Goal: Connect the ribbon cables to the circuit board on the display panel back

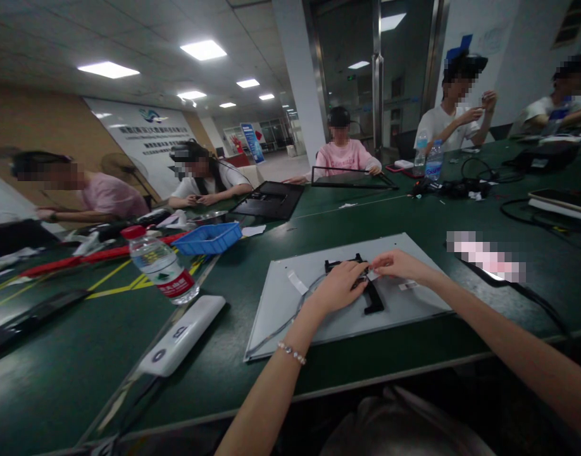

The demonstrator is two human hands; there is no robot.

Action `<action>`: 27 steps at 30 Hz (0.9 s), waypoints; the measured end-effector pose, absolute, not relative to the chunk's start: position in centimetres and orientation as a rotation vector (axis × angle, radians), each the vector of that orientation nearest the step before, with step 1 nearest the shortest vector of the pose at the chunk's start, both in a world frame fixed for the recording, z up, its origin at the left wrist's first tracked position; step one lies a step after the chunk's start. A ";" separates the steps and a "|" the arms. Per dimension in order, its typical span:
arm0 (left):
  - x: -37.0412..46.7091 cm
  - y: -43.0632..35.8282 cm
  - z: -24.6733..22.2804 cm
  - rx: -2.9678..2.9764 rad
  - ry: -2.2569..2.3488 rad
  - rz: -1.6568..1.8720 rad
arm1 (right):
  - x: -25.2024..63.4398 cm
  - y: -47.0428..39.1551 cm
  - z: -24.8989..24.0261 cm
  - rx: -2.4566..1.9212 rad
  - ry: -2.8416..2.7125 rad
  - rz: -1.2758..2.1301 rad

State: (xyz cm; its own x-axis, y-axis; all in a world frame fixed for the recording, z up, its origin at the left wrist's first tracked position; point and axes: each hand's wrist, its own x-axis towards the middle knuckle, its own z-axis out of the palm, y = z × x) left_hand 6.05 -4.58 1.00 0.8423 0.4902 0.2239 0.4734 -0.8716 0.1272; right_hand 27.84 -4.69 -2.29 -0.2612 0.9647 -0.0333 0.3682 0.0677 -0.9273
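Blue bin (206, 239) contents unclear; both hands (338, 286) pinch on grey panel (314, 316).

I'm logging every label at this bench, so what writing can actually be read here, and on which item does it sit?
Nothing reads clearly.
Water bottle, red label: white print, too blurred.
White power bank: dark marks, unreadable.
Wall banner: logo and a line of characters, too small.
Blue standing sign: unreadable.
Far bottles: labels too small.
Grey panel under both hands: small white labels, no legible text.

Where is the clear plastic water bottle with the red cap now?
The clear plastic water bottle stands on the green table, left of the grey metal panel, near the blue plastic tray.
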 end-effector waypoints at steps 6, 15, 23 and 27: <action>6.2 -4.7 1.0 2.957 0.737 0.400 | 27.9 -4.4 -3.0 -1.329 -1.621 1.242; 6.1 -4.6 1.0 3.016 0.694 0.383 | 27.8 -4.0 -3.7 -1.336 -1.621 1.283; 6.2 -4.8 1.3 3.016 0.690 0.362 | 27.4 -4.2 -3.5 -1.347 -1.846 1.016; 6.2 -4.7 1.2 3.011 0.703 0.366 | 27.6 -4.5 -3.3 -1.354 -1.990 0.783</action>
